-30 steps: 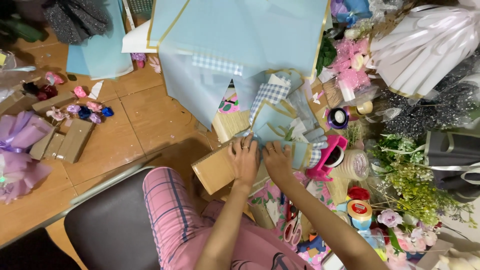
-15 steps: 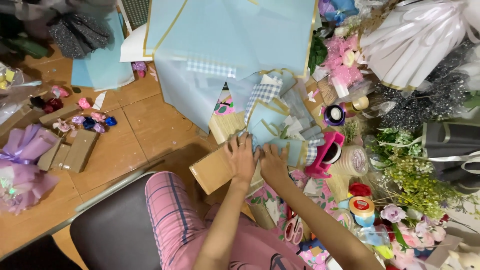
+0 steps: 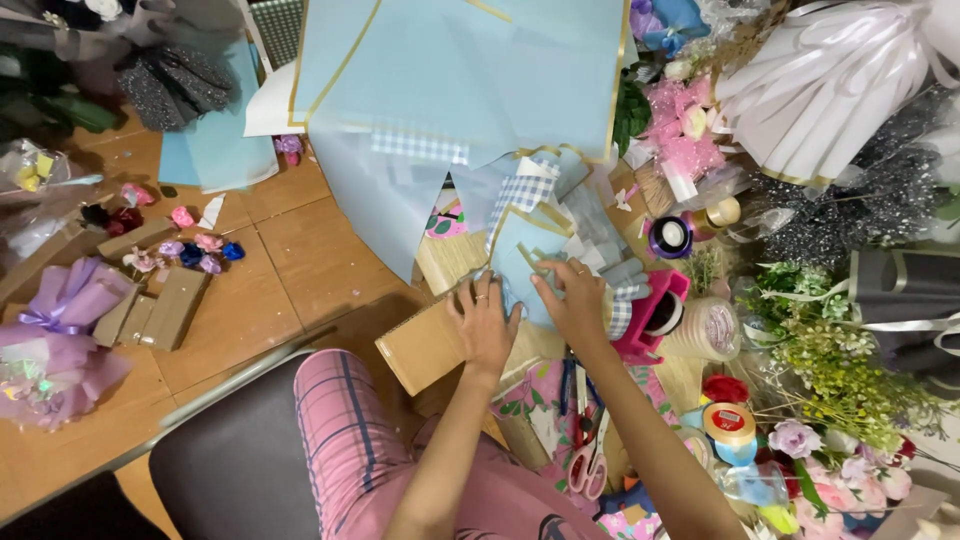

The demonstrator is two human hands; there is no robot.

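Observation:
My left hand (image 3: 482, 322) lies flat, fingers spread, on a small piece of light blue wrapping paper (image 3: 520, 262) that rests on a brown cardboard box (image 3: 425, 348). My right hand (image 3: 572, 298) pinches the right side of the same folded paper, fingers curled on its gold-edged fold. Large light blue sheets with gold borders (image 3: 450, 80) lie spread just beyond both hands, with a blue checked strip (image 3: 520, 190) among them.
A pink tape dispenser (image 3: 655, 315), tape rolls (image 3: 730, 422) and scissors (image 3: 585, 460) sit at the right. White wrapped bouquet (image 3: 830, 90), green and pink flowers (image 3: 840, 390) fill the right edge. A purple bouquet (image 3: 55, 340) and small flower heads (image 3: 190, 250) lie left on the wooden floor.
Both hands have shifted slightly forward over the small blue paper, and the right hand has closed on its fold. The view has tilted a little.

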